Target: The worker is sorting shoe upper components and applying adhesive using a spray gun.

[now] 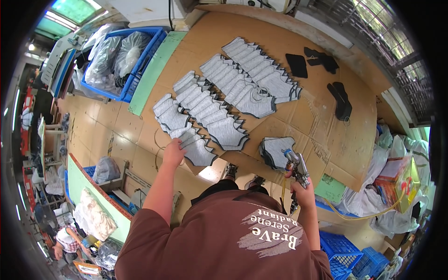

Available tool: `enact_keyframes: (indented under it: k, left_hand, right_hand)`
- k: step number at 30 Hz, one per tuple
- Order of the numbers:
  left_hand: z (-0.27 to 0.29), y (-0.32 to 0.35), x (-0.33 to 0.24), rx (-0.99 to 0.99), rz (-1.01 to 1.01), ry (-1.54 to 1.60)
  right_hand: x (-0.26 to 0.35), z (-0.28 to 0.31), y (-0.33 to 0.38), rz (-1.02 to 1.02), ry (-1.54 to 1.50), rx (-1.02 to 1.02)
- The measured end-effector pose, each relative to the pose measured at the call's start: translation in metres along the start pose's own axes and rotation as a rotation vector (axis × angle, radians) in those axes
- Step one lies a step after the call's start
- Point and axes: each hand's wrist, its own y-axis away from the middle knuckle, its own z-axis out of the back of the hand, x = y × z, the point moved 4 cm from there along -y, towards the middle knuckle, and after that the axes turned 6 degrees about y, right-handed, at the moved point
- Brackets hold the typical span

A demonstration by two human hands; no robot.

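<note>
Your left hand [174,153] at the nearest row of grey sock-shaped pieces [198,150], grip unclear. Your right hand [303,191] wraps a spray gun [300,171], nozzle over small stack's [273,151] right side.

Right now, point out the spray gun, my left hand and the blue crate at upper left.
Spray gun [300,169], head view: metal body.
Left hand [174,153], head view: back.
Blue crate [146,59], head view: side wall.

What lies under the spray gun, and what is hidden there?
Under the front of the spray gun lies a stack of grey, dark-edged pieces on cardboard. The gun hides part of the stack's right side, and the top piece covers most of those beneath.
</note>
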Motion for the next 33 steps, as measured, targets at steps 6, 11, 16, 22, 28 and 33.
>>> enact_keyframes:
  k: [6, 11, 16, 22, 28, 33]
  left_hand:
    - [0.0, 0.005, -0.001, 0.013, -0.053, 0.185]
    - [0.005, 0.009, -0.002, -0.091, -0.246, 0.074]
    - [-0.002, 0.014, -0.041, -0.232, -0.341, 0.086]
    - [-0.063, 0.042, -0.188, 0.151, -0.689, 0.44]
    - [-0.118, 0.031, -0.22, 0.334, -0.645, 0.46]
    - [-0.124, 0.033, -0.218, 0.3, -0.562, 0.519]
  right_hand:
    - [0.0, 0.0, 0.002, -0.005, 0.025, -0.007]
    - [0.001, -0.002, 0.0, 0.008, 0.017, 0.048]
    - [0.011, -0.007, -0.002, -0.018, 0.051, 0.07]
    - [0.013, -0.013, -0.006, -0.01, 0.156, 0.08]
    - [0.019, -0.016, -0.009, -0.013, 0.161, 0.068]
    - [0.02, -0.017, -0.012, -0.009, 0.155, 0.051]
